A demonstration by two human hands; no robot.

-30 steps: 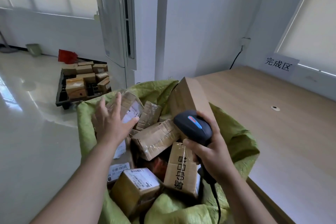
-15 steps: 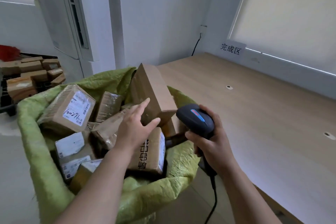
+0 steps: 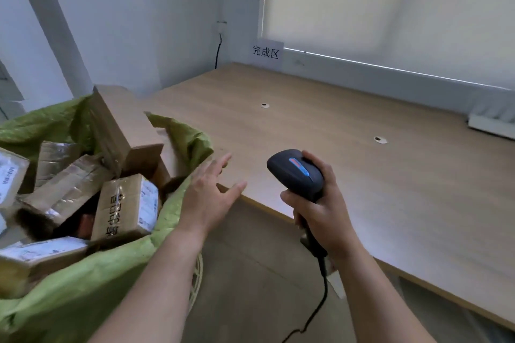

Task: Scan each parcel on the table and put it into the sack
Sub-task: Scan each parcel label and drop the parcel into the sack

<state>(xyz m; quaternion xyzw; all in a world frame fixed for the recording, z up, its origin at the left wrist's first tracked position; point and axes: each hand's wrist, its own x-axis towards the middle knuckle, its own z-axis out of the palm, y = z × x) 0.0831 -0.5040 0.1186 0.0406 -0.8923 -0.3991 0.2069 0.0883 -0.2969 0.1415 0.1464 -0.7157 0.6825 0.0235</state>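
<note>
My right hand has its grip wrapped round the scanner; left hand is spread, holding nothing, by the sack. Parcels are heaped in the sack, none visible on the worktop. Tall box leaning at the rim might tip out, and the cord could snag.

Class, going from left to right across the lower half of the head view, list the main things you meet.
Green sack of parcels → printed box → left hand → scanner in the right hand → wooden table.
</note>
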